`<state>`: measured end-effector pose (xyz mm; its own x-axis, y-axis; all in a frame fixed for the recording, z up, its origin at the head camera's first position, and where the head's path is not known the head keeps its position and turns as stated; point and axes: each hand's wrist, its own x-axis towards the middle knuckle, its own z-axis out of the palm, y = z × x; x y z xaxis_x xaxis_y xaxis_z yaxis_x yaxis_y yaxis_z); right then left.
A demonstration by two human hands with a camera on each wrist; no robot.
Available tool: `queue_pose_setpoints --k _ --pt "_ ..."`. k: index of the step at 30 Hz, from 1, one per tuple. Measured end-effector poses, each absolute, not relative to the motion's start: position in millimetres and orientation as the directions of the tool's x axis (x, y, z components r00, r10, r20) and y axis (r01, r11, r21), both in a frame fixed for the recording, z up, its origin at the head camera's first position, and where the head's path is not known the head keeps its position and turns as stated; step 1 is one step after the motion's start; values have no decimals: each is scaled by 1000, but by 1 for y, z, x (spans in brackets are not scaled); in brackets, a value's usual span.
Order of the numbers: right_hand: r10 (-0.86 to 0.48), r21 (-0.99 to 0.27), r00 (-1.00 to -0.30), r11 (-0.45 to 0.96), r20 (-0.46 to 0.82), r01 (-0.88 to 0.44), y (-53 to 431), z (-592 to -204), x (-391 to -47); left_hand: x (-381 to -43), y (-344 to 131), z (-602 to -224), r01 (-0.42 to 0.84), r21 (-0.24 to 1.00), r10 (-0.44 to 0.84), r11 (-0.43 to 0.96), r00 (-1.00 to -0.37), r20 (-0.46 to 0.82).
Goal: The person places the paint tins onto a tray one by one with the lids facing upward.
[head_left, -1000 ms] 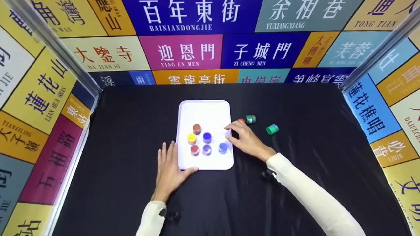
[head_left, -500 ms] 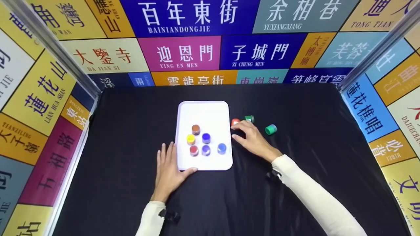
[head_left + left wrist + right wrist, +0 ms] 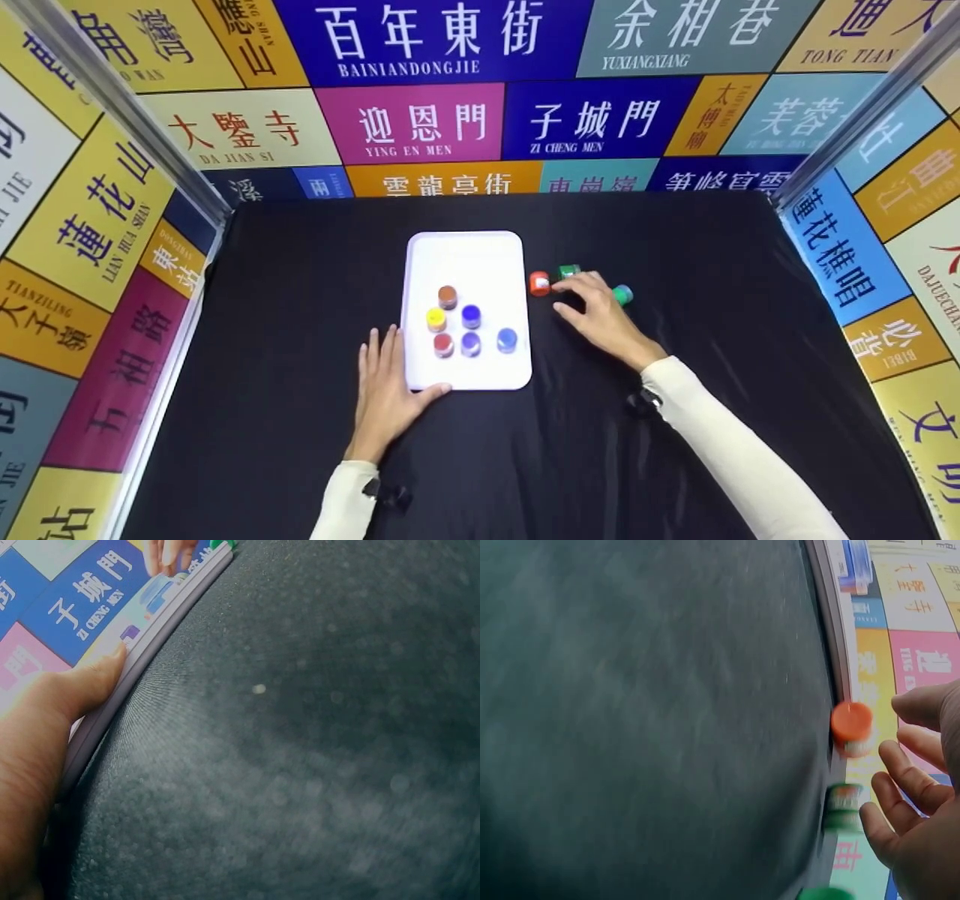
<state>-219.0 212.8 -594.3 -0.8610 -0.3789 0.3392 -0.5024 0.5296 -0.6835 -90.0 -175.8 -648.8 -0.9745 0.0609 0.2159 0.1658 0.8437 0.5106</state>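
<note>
My left hand (image 3: 390, 401) rests at the near left corner of a white tray (image 3: 465, 259), fingers straight along its left side. Its thumb (image 3: 97, 682) lies against the tray's near rim. On the tray stand several small paint jars: a brown one (image 3: 448, 297), yellow (image 3: 436, 319), dark blue (image 3: 471, 316), red (image 3: 443, 344), purple (image 3: 470, 344) and light blue (image 3: 507, 340). My right hand (image 3: 600, 319) holds nothing; thumb and fingers are spread apart, fingertips just right of an orange jar (image 3: 539, 283). Behind it, partly hidden, are a dark green jar (image 3: 569, 271) and a lighter green one (image 3: 622, 294).
A black cloth (image 3: 300, 262) covers the table. Printed panels with large characters (image 3: 420, 124) wall in the back and both sides, joined by metal corner posts (image 3: 847, 112). The three loose jars lie to the right of the tray.
My right hand has moved from the tray's right edge further right, uncovering the orange jar and now partly covering the green ones. My left hand stays at the tray corner.
</note>
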Motion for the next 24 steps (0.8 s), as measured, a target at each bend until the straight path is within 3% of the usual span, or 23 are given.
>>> queue_pose_setpoints --k 24 --pt "-280 -657 -915 636 291 -404 288 -601 -211 -90 -176 -648 159 514 59 843 -977 205"
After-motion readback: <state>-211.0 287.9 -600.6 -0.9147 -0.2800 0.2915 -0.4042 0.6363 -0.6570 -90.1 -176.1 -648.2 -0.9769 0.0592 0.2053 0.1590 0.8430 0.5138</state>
